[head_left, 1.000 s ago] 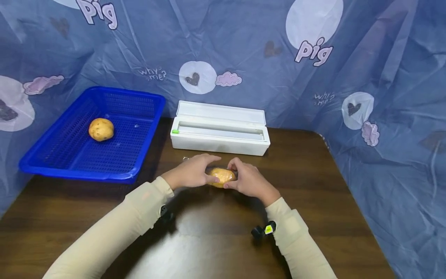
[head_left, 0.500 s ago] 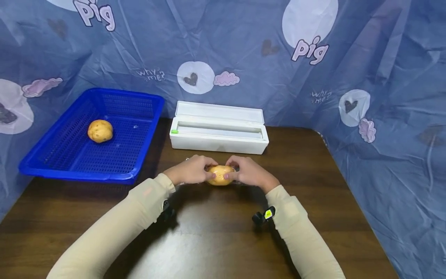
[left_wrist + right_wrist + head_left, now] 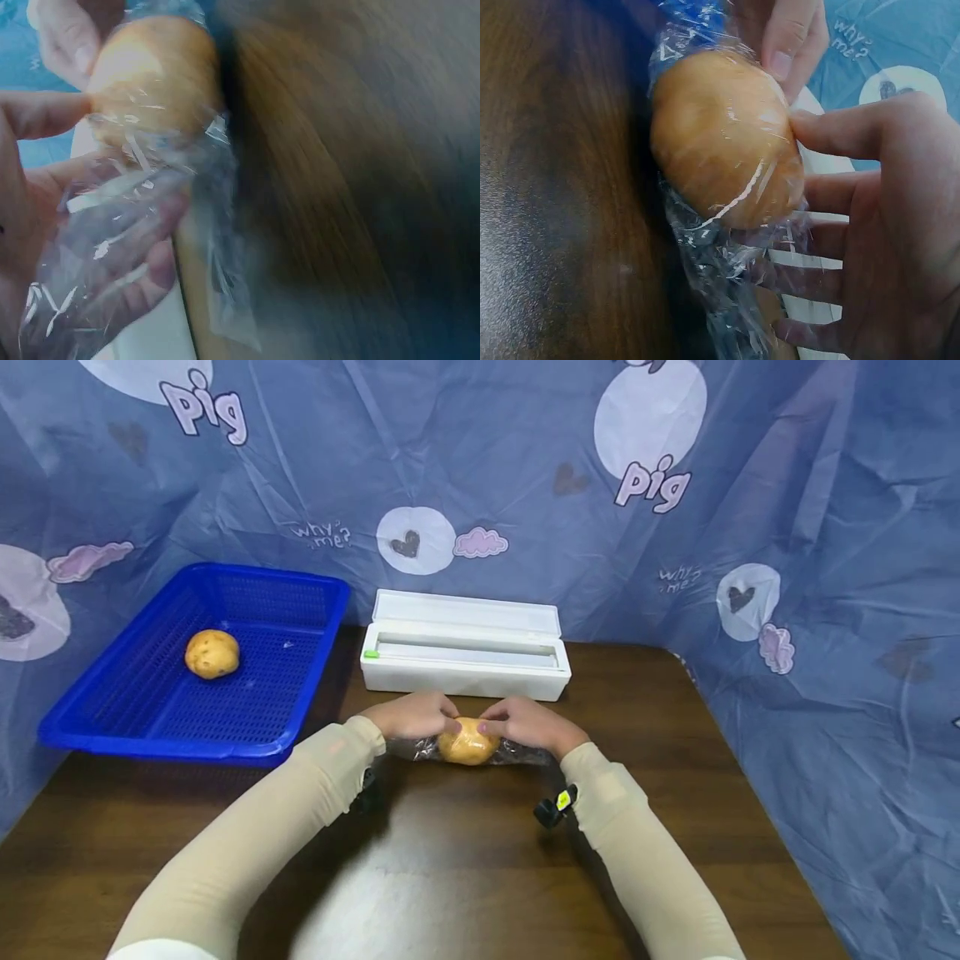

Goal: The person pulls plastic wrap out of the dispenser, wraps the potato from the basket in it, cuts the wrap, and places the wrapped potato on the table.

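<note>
A potato (image 3: 468, 745) wrapped in clear cling film (image 3: 739, 259) is held between both hands above the brown table. My left hand (image 3: 417, 714) pinches its upper left side, thumb on the near face and fingers behind. From the other side my right hand (image 3: 534, 724) grips it the same way, the two thumbs close together at the top. Loose film trails out past the potato on both sides, crossing the left fingers (image 3: 154, 274) in the left wrist view. In the right wrist view the film lies tight and creased over the potato's skin.
Just behind the hands stands a white cling film box (image 3: 465, 682), its lid raised. To the left, a blue plastic basket (image 3: 161, 746) contains one bare potato (image 3: 212, 654). A blue printed cloth (image 3: 480, 452) hangs behind the table (image 3: 442, 868).
The potato has turned between the hands, and the loose film now spreads out visibly at both sides. Both hands have shifted slightly, with thumbs closer to the top. The view has tilted a little.
</note>
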`<state>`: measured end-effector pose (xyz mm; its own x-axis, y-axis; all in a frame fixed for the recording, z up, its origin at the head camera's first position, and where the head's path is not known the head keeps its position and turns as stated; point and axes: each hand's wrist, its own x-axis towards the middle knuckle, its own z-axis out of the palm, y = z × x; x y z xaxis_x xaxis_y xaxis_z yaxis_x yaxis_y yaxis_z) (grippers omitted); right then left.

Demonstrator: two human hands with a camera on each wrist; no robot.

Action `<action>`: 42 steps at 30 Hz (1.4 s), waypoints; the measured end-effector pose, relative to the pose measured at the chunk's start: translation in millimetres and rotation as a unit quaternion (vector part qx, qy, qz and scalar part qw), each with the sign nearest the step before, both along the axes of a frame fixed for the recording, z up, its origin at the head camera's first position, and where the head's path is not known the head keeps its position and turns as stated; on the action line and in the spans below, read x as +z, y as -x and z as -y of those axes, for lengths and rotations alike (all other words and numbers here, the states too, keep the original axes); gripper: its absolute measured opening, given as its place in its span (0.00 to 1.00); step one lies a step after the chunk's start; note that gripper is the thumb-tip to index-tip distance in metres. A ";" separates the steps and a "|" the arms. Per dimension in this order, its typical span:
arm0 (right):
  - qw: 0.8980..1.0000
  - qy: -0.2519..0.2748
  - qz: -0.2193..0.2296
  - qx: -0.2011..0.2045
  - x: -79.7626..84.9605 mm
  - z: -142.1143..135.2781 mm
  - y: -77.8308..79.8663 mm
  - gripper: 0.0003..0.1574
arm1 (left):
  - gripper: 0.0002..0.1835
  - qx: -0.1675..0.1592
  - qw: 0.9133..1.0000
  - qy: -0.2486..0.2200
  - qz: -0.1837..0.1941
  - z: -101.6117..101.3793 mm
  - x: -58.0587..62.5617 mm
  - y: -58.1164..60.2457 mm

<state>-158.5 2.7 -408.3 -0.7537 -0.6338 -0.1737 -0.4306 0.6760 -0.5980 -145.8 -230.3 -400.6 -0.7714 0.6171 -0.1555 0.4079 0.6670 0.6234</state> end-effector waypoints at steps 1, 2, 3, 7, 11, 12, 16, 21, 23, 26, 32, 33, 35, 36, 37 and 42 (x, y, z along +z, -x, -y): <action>1.000 -0.003 -0.009 0.003 -1.4 2.3 1.2 0.25 | 0.17 0.002 1.000 0.003 -0.010 1.2 -1.4 0.7; 1.000 -0.006 -0.021 0.006 -2.7 4.8 2.2 0.25 | 0.18 0.007 1.000 0.005 -0.018 2.4 -2.9 1.5; 0.999 -0.008 -0.036 0.006 -3.5 7.4 2.5 0.25 | 0.19 0.008 1.000 0.005 -0.027 3.7 -4.8 2.5; 0.994 -0.015 -0.109 -0.001 -4.9 15.1 -1.0 0.24 | 0.20 0.015 0.998 0.002 -0.054 7.2 -10.6 5.4; 0.982 -0.034 -0.185 0.001 -2.5 18.3 -12.2 0.27 | 0.20 0.018 0.996 0.018 -0.085 10.1 -11.3 6.5; 0.978 -0.044 -0.202 0.006 -1.7 19.4 -15.6 0.30 | 0.19 0.021 0.995 0.024 -0.095 10.9 -10.9 6.5; 0.962 -0.107 -0.249 0.038 -4.3 23.7 -27.4 0.43 | 0.16 0.035 0.977 0.078 -0.196 11.2 -8.1 0.1; 0.951 -0.170 -0.256 0.037 -15.1 25.6 -32.2 0.50 | 0.27 0.024 0.935 0.173 -0.308 1.1 -6.6 -25.6; 0.952 -0.169 -0.253 0.026 -19.8 23.6 -31.9 0.52 | 0.36 0.010 0.929 0.193 -0.317 -4.8 -11.9 -35.8; 0.958 -0.149 -0.244 0.017 -26.5 22.5 -30.6 0.53 | 0.43 0.014 0.927 0.199 -0.318 -6.3 -25.6 -45.8; 0.966 -0.119 -0.230 0.010 -33.6 19.1 -27.2 0.51 | 0.48 0.052 0.932 0.170 -0.317 -3.8 -47.2 -46.0; 0.965 -0.120 -0.231 0.008 -34.1 18.8 -27.0 0.50 | 0.47 0.056 0.932 0.168 -0.316 -3.7 -48.8 -45.2; 0.965 -0.124 -0.233 0.000 -35.4 18.6 -26.6 0.49 | 0.46 0.061 0.933 0.163 -0.315 -3.9 -52.0 -43.2; 0.964 -0.125 -0.235 -0.003 -35.8 18.6 -26.6 0.49 | 0.45 0.064 0.933 0.162 -0.316 -4.0 -53.4 -42.0; 0.963 -0.126 -0.237 -0.005 -36.5 18.7 -26.5 0.49 | 0.45 0.066 0.932 0.160 -0.320 -3.9 -54.6 -40.7; 0.965 -0.125 -0.230 -0.006 -35.4 19.1 -25.7 0.48 | 0.41 0.062 0.934 0.159 -0.314 -1.9 -52.4 -35.6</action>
